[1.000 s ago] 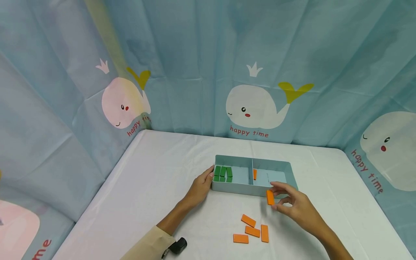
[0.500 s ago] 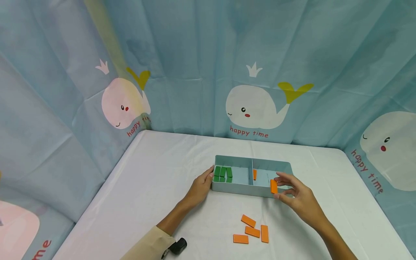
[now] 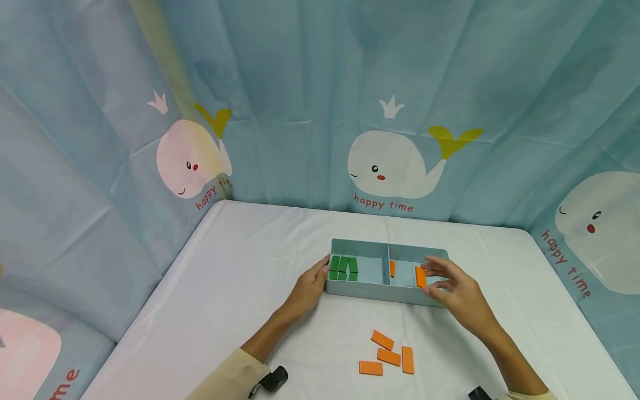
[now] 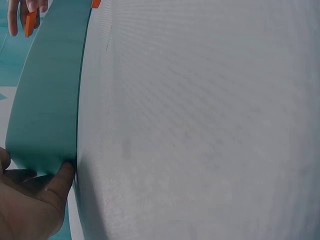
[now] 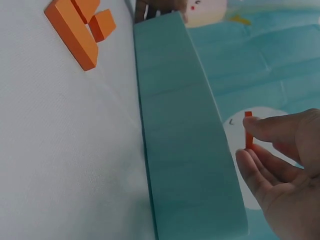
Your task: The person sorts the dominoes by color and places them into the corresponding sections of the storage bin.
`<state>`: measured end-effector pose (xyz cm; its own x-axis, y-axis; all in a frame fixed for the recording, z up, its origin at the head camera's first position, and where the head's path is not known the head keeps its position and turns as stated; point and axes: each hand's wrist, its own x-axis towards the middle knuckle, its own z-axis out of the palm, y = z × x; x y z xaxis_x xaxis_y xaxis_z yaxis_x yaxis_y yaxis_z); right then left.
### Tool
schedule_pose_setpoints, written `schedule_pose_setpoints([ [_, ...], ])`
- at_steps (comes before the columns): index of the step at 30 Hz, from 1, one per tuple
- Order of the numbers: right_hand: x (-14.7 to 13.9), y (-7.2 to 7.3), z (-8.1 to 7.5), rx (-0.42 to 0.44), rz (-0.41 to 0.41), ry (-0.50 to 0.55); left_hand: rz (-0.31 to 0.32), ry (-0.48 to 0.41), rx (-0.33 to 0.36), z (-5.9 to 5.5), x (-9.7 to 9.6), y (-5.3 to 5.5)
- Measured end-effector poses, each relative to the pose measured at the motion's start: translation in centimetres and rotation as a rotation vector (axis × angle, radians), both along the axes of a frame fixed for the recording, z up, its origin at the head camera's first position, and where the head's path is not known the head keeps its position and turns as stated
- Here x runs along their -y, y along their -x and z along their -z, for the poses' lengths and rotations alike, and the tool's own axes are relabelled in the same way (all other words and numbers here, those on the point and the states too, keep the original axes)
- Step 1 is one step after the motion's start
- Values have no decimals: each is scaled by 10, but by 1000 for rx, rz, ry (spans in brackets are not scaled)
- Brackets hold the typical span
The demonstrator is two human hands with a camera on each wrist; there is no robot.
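Observation:
My right hand [image 3: 457, 291] pinches a small orange block [image 3: 421, 276] between thumb and fingers, low over the right compartment of a blue-green divided box [image 3: 370, 290]. In the right wrist view this orange block [image 5: 249, 131] stands on edge in the pinch, past the box wall [image 5: 187, 135]. My left hand [image 3: 306, 289] grips the box's left end; in the left wrist view a fingertip presses the lower corner of its wall [image 4: 47, 100]. Several green blocks [image 3: 343, 265] fill the left part of the left compartment. One orange block [image 3: 392, 269] leans by the divider in the right compartment.
Several loose orange blocks [image 3: 388, 356] lie on the white cloth [image 3: 250, 266] in front of the box. A black wrist device [image 3: 274, 378] shows at the left sleeve. A blue curtain [image 3: 280, 139] with whale prints hangs behind the table.
My right hand has carried the pinched orange block from in front of the box's near wall up and back over the right compartment. The left hand and box have stayed put.

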<state>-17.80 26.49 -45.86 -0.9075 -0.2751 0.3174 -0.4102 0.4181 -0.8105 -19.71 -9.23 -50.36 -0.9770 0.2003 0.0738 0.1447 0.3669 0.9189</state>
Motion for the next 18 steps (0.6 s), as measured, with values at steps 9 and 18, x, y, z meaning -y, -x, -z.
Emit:
schedule_pose_setpoints([
  [9,5,9,2,-4,17,-48,-1,2,5,1,0,1],
  [18,11,19,2,20,40,-104,-9,12,8,0,0,0],
])
